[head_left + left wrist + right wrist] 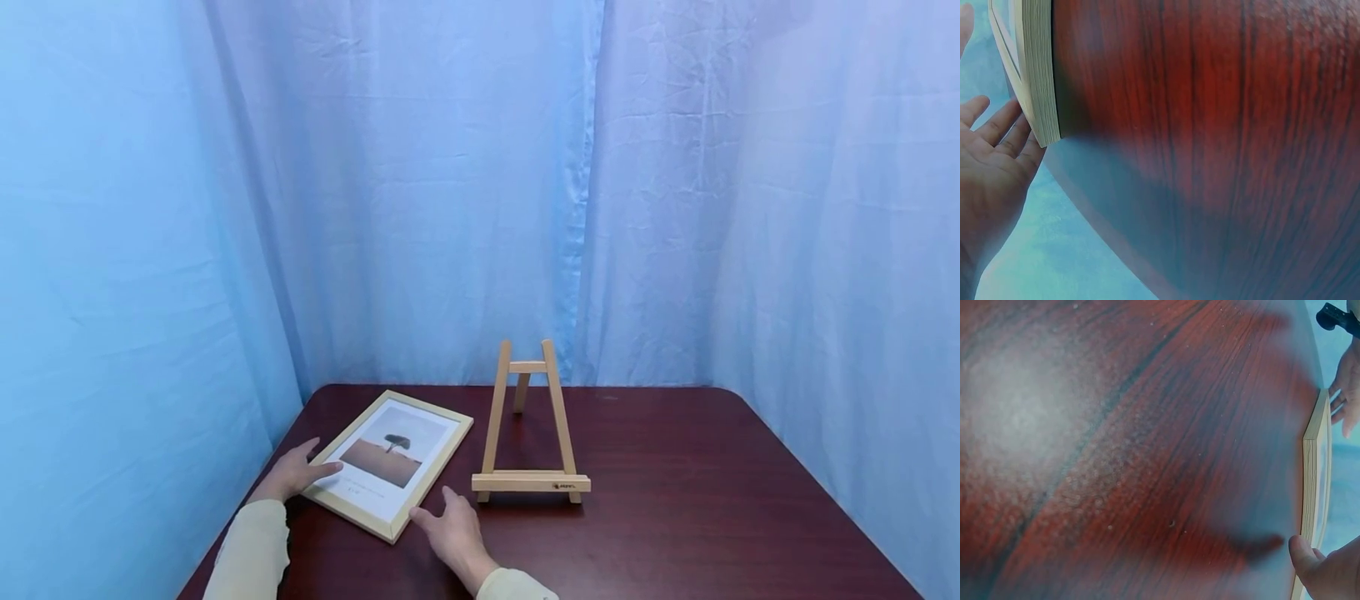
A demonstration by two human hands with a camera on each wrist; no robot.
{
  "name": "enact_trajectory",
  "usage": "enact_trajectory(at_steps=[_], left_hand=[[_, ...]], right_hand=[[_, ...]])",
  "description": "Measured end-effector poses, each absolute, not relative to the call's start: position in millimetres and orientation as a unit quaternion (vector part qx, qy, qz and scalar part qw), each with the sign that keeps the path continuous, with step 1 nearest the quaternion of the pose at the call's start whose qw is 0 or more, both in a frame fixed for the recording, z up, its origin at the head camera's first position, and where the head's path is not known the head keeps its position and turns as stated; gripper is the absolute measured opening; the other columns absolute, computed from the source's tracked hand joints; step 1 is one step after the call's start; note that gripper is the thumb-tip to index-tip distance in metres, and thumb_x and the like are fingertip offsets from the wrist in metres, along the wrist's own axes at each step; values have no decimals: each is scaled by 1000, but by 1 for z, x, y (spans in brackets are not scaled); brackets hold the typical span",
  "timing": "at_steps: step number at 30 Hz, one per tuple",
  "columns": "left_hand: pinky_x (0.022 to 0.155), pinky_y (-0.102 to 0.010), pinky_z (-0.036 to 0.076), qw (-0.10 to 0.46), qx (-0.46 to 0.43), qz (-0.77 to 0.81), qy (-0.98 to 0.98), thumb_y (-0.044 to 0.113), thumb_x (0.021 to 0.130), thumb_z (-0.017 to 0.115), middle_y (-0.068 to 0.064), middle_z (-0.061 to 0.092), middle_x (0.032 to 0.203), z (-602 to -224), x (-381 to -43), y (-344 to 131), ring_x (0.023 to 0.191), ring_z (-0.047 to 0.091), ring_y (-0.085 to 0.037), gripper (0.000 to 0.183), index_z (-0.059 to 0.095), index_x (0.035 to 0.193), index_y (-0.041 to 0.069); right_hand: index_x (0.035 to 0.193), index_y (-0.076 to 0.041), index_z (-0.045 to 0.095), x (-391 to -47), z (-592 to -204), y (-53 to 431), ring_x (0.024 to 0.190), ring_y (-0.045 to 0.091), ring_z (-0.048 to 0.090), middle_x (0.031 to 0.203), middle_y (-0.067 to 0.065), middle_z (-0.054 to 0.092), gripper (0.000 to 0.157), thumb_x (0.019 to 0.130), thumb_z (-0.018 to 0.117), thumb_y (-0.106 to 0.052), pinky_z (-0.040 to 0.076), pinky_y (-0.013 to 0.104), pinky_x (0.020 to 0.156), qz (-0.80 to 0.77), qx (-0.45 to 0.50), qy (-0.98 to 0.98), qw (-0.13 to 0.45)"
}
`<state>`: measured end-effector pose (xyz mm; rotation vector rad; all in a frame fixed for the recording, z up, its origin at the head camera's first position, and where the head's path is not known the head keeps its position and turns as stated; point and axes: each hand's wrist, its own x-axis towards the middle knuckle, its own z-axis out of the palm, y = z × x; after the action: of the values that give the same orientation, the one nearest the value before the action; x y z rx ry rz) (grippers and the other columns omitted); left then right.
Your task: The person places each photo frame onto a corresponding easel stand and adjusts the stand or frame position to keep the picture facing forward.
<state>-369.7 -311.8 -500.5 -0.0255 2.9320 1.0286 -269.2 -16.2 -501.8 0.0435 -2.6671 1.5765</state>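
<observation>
A pale wooden picture frame [429, 479] lies face up and slanted on the left of the table, with a print of a lone tree [386, 458] inside. My left hand [288, 473] is at its left side; the thumb reaches over the border. The left wrist view shows that hand's [991, 169] extended fingers against the frame's edge [1038, 69]. My right hand [455, 533] is beside the near right edge, fingers spread, thumb toward the frame. In the right wrist view its thumb [1302, 557] overlaps the frame's side [1311, 481].
A small wooden tabletop easel [531, 482] stands upright to the right of the frame, with a ledge across its front. The dark red-brown table [675, 500] has rounded far corners. Light blue curtains [465, 208] surround it at the back and sides.
</observation>
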Motion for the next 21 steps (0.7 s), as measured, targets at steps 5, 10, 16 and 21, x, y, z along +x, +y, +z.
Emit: enact_trajectory(at_steps=[5,10,16,21], left_hand=[[106,-66,30,20,-14,333,943,45,86,74,-41,30,147,-501,-368,-311,134,31,-56,98,27,147,-16],[105,-66,31,20,-14,329,944,44,87,73,-41,32,146,-501,-365,-310,132,33,-55,96,28,147,-16],[102,-64,37,18,-18,323,946,46,87,73,-42,43,137,-500,-361,-310,125,43,-53,95,31,146,-16],[99,-61,41,22,-26,322,946,44,87,73,-39,51,126,-501,-359,-311,116,50,-48,92,33,144,-16]], right_hand=[[131,14,54,-271,-503,-15,124,51,47,129,36,54,68,86,77,-32,40,59,102,505,14,-863,22],[132,15,53,-272,-505,-13,126,51,46,131,37,52,69,87,76,-31,39,59,102,504,14,-863,17],[133,16,51,-273,-507,-12,126,51,45,132,39,50,68,87,76,-29,37,60,103,509,20,-860,15],[131,16,53,-272,-508,-13,126,51,45,131,39,51,68,86,76,-29,37,60,104,506,27,-862,24]])
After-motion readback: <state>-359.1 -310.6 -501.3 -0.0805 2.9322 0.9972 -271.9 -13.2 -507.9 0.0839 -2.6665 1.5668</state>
